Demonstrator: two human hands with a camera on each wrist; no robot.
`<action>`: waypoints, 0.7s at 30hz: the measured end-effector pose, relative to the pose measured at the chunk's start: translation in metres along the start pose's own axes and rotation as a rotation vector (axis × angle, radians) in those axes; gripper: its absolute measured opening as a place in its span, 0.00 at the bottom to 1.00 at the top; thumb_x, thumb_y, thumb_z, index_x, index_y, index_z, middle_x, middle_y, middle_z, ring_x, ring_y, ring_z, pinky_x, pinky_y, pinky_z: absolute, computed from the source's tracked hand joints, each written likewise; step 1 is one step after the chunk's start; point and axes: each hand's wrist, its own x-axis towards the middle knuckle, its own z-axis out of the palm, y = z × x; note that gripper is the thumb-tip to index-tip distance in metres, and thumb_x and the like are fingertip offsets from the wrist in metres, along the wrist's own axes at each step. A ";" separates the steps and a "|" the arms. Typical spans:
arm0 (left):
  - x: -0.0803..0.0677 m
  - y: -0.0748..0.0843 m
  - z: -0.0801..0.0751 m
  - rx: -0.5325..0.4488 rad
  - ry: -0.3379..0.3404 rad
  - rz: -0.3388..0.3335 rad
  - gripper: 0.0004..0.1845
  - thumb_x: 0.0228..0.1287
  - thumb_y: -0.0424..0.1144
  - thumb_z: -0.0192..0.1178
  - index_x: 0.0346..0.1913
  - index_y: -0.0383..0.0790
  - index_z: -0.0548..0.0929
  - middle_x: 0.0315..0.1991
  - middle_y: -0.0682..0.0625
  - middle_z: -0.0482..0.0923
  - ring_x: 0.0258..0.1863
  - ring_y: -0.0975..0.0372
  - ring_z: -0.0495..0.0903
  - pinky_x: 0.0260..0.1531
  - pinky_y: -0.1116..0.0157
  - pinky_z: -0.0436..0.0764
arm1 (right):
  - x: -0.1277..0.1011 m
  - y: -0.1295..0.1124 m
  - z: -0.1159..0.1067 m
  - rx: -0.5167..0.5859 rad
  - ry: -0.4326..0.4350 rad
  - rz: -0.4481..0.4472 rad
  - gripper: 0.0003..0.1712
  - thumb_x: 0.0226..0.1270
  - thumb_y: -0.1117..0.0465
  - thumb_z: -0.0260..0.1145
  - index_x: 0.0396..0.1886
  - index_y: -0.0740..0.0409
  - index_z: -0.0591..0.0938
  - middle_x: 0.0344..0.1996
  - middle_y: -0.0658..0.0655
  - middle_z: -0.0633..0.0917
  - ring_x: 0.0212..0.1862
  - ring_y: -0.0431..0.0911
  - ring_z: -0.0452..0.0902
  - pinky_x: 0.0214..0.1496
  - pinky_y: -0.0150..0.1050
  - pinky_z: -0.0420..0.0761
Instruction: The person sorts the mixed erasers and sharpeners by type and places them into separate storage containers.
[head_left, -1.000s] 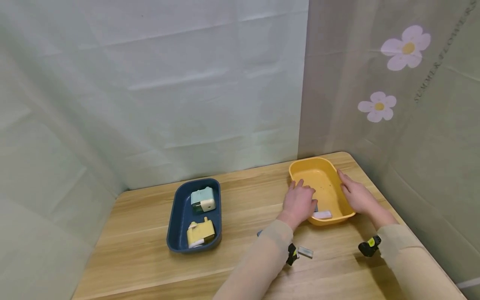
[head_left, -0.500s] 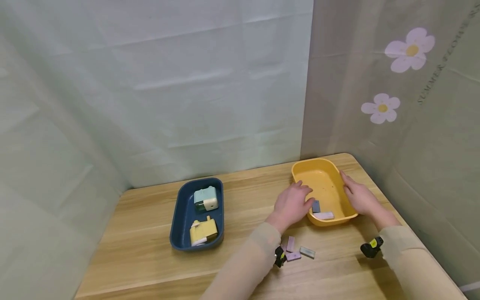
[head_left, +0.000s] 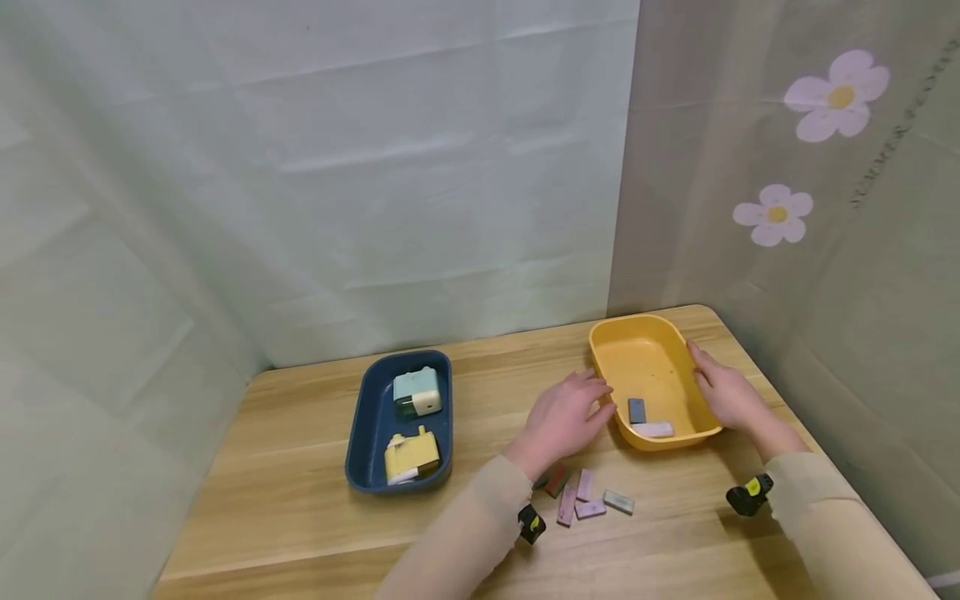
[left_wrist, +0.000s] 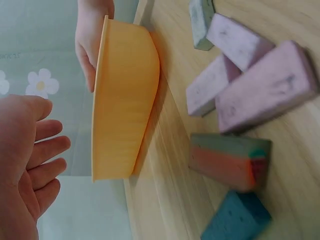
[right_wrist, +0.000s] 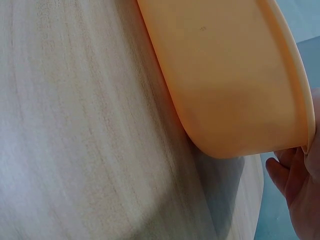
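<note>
A yellow plastic basin (head_left: pixel 654 367) stands at the right of the table. My right hand (head_left: pixel 731 396) holds its right rim, thumb over the inside and fingers along the outer wall. My left hand (head_left: pixel 566 417) is beside the left rim, fingers loosely bent; in the left wrist view the left hand (left_wrist: pixel 30 155) holds nothing. Inside the basin lie a blue-grey block (head_left: pixel 637 410) and a pale lilac block (head_left: pixel 652 430). Near my left wrist, on the table, are several small blocks: lilac (left_wrist: pixel 265 90), pale grey-green (left_wrist: pixel 201 25), red-brown (left_wrist: pixel 225 160) and teal (left_wrist: pixel 239 217).
A navy basin (head_left: pixel 360 446) on the left of the wooden table (head_left: pixel 300 533) contains a light blue and white boxy object (head_left: pixel 417 392) and a yellow one (head_left: pixel 412 454). Curtains (head_left: pixel 450 208) hang behind and at the sides. The table's right edge runs close to my right forearm.
My left hand has drawn back leftward from inside the yellow basin to outside its left rim, uncovering the blocks in the basin and on the table. My right hand stays at the right rim.
</note>
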 end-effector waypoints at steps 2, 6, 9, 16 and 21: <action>-0.006 -0.003 -0.001 -0.016 -0.003 0.004 0.18 0.83 0.50 0.58 0.64 0.47 0.88 0.64 0.55 0.85 0.73 0.59 0.75 0.77 0.62 0.66 | 0.000 0.001 0.000 -0.006 0.000 0.002 0.35 0.92 0.57 0.42 0.87 0.66 0.47 0.80 0.79 0.54 0.79 0.76 0.52 0.78 0.71 0.56; -0.018 -0.010 -0.002 -0.013 -0.018 0.020 0.18 0.83 0.49 0.58 0.64 0.46 0.88 0.65 0.53 0.85 0.73 0.58 0.76 0.76 0.61 0.68 | 0.000 0.000 -0.001 -0.012 0.002 0.001 0.35 0.92 0.57 0.42 0.87 0.67 0.46 0.80 0.79 0.54 0.80 0.76 0.51 0.79 0.71 0.55; -0.028 -0.016 -0.003 0.005 -0.031 0.037 0.18 0.83 0.49 0.58 0.63 0.44 0.88 0.65 0.51 0.85 0.72 0.57 0.76 0.76 0.61 0.69 | 0.000 0.000 -0.001 -0.005 0.000 0.000 0.35 0.92 0.57 0.42 0.87 0.67 0.46 0.81 0.79 0.53 0.80 0.76 0.50 0.79 0.71 0.54; -0.056 -0.031 -0.006 0.012 -0.030 0.057 0.17 0.82 0.47 0.60 0.62 0.43 0.89 0.62 0.51 0.86 0.71 0.57 0.78 0.75 0.60 0.70 | 0.000 -0.004 0.000 -0.008 0.000 -0.004 0.35 0.91 0.58 0.42 0.87 0.67 0.46 0.80 0.79 0.54 0.79 0.76 0.51 0.78 0.71 0.55; -0.074 -0.041 -0.008 -0.028 -0.043 0.031 0.17 0.81 0.45 0.62 0.62 0.42 0.88 0.62 0.49 0.86 0.70 0.55 0.79 0.74 0.58 0.73 | 0.001 -0.005 -0.001 -0.007 -0.005 -0.002 0.35 0.91 0.58 0.42 0.87 0.66 0.45 0.80 0.79 0.54 0.79 0.76 0.51 0.78 0.71 0.55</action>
